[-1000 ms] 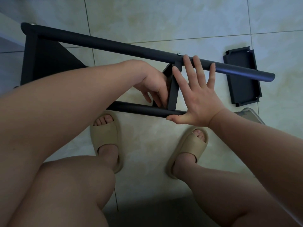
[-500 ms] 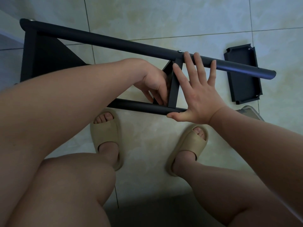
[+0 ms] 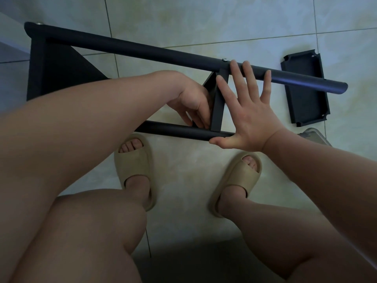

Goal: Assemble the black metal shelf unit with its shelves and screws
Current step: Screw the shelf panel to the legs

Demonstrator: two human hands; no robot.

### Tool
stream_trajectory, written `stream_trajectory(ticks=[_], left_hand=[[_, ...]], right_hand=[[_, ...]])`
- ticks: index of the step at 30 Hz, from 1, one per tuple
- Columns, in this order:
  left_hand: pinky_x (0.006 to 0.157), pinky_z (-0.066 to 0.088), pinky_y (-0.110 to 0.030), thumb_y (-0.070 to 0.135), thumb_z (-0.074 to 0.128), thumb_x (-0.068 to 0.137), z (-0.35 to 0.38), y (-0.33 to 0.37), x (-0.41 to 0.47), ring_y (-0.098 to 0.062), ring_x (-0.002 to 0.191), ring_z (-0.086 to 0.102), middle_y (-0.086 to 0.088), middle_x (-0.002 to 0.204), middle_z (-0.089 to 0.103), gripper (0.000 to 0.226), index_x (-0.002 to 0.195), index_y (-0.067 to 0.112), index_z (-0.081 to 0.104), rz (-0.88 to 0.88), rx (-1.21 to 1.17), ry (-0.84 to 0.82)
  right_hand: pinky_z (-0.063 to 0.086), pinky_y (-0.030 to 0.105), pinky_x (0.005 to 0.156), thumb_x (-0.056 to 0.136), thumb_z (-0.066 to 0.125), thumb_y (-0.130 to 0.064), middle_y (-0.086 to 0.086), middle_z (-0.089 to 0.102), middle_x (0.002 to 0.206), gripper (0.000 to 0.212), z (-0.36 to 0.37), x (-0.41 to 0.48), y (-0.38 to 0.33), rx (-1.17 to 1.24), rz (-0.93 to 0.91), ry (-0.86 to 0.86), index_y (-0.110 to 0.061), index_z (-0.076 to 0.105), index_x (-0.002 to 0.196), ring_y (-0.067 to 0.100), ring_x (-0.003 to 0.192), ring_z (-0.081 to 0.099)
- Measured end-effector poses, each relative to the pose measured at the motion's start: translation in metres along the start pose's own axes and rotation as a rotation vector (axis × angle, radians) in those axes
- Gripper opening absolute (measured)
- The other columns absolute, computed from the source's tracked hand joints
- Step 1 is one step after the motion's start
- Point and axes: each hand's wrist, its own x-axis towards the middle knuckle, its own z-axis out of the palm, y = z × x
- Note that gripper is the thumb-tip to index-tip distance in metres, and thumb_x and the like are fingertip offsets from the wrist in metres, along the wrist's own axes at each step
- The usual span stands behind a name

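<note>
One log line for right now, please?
left hand: fingers where shelf meets pole, grip unclear | right hand: flat against shelf edge | spare shelf: on floor

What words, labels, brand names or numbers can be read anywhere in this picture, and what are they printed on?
None: no readable text shows in this view.
The upper pole is plain black, with no sticker or marking visible.
The loose shelf lying on the floor is plain black too.
The beige slippers show no logo.
The floor tiles carry only a marbled pattern.
</note>
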Motion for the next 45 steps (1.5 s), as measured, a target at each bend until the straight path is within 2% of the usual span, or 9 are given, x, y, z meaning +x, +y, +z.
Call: stream_trajectory(ticks=[3,11,20,22,27,31,36,45], left_hand=[[0.096,0.051,-0.035,0.005,0.068,0.09,-0.002,0.0013,-0.0016,-0.012,0.099,0.073,-0.001,0.107,0.077,0.022,0.11,0.014,0.07,0.003,0.004,0.01],[0.106,0.046,-0.041,0.017,0.067,0.092,-0.0011,-0.0008,-0.0007,-0.013,0.105,0.071,0.002,0.108,0.077,0.02,0.111,0.018,0.072,-0.02,0.062,-0.022],[0.097,0.052,-0.035,0.003,0.068,0.089,-0.0017,0.0012,0.0004,-0.016,0.103,0.072,-0.004,0.11,0.076,0.027,0.114,0.01,0.07,0.017,-0.004,0.009],[0.096,0.052,-0.035,0.002,0.067,0.089,-0.0022,0.0003,0.0,-0.015,0.1,0.073,-0.003,0.108,0.076,0.024,0.11,0.012,0.071,0.016,-0.01,0.013],[0.103,0.048,-0.039,0.012,0.068,0.091,-0.0035,-0.0006,-0.0006,-0.013,0.105,0.071,0.001,0.109,0.076,0.022,0.112,0.016,0.071,-0.006,-0.004,0.001],[0.107,0.047,-0.043,0.011,0.067,0.091,0.0001,-0.0018,0.002,-0.017,0.105,0.072,-0.005,0.11,0.076,0.022,0.113,0.011,0.071,-0.005,-0.009,-0.043],[0.105,0.049,-0.042,0.005,0.068,0.089,0.0011,-0.0008,0.0036,-0.019,0.101,0.073,-0.009,0.108,0.076,0.023,0.112,0.008,0.071,0.023,-0.053,-0.023],[0.099,0.054,-0.038,-0.005,0.064,0.089,0.0033,-0.0038,0.0055,-0.027,0.107,0.071,-0.018,0.116,0.072,0.031,0.12,-0.002,0.066,0.055,-0.151,-0.041]], right_hand=[[0.001,0.079,0.113,0.073,0.038,-0.092,0.026,0.002,0.167,0.124,-0.0007,0.0002,-0.0003,0.001,0.001,-0.003,-0.01,0.013,0.162,0.049,0.153,-0.001],[0.001,0.078,0.113,0.073,0.039,-0.092,0.026,0.002,0.167,0.125,-0.0008,0.0003,0.0,-0.007,0.004,-0.01,-0.01,0.012,0.163,0.049,0.153,-0.001],[-0.001,0.077,0.114,0.072,0.041,-0.091,0.025,0.002,0.167,0.125,-0.0005,0.0002,-0.0003,0.002,0.004,0.001,-0.01,0.013,0.163,0.048,0.154,-0.001],[-0.001,0.077,0.114,0.072,0.041,-0.091,0.025,0.002,0.167,0.125,-0.0004,0.0003,-0.0003,0.002,0.004,0.001,-0.01,0.013,0.163,0.048,0.154,-0.001],[-0.001,0.077,0.114,0.072,0.041,-0.091,0.026,0.002,0.167,0.124,-0.0002,-0.0001,-0.0005,0.006,0.003,0.001,-0.01,0.013,0.163,0.049,0.153,-0.001],[-0.001,0.077,0.114,0.072,0.04,-0.091,0.025,0.003,0.167,0.124,-0.0001,0.0,-0.0002,-0.002,0.001,0.002,-0.01,0.013,0.163,0.049,0.153,-0.001],[-0.001,0.077,0.114,0.072,0.041,-0.091,0.026,0.003,0.167,0.124,-0.0005,-0.0002,0.0002,-0.003,0.005,0.005,-0.01,0.013,0.163,0.048,0.154,-0.001],[-0.002,0.077,0.114,0.073,0.042,-0.091,0.025,0.002,0.167,0.124,0.0004,0.0003,0.0002,-0.001,0.005,0.004,-0.01,0.012,0.163,0.048,0.154,-0.001]])
